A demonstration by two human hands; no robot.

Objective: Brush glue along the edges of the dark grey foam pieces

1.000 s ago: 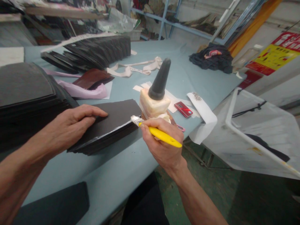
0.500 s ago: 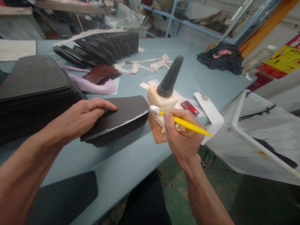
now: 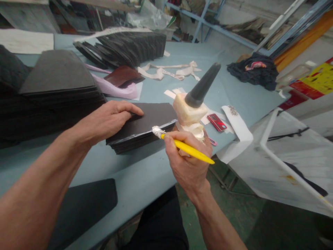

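Note:
A stack of thin black panels (image 3: 156, 114) lies on the table in front of me, with a white paste streak along the top sheet's near edge. My left hand (image 3: 109, 119) rests on the left part of this stack, fingers stretched out flat. Between the fingers and thumb of my right hand (image 3: 189, 163) is a yellow-handled brush (image 3: 194, 151), its bristles coated white. The bristle tip is at the panels' near edge. Just beyond my right hand stands a cream-coloured block-like container (image 3: 189, 109) with a black cone (image 3: 203, 86) on top.
Taller stacks of black pieces (image 3: 59, 73) stand at the left, and a fanned row (image 3: 135, 47) lies behind. A single black panel (image 3: 85, 205) lies near the front edge. Right of the container are a red box (image 3: 217, 122) and a white strip (image 3: 236, 132); a white bin (image 3: 286, 166) stands beside the table.
The brush and my right hand have moved left along the panels' edge, from its right corner towards the middle. My left hand stays on the stack. The view has shifted slightly.

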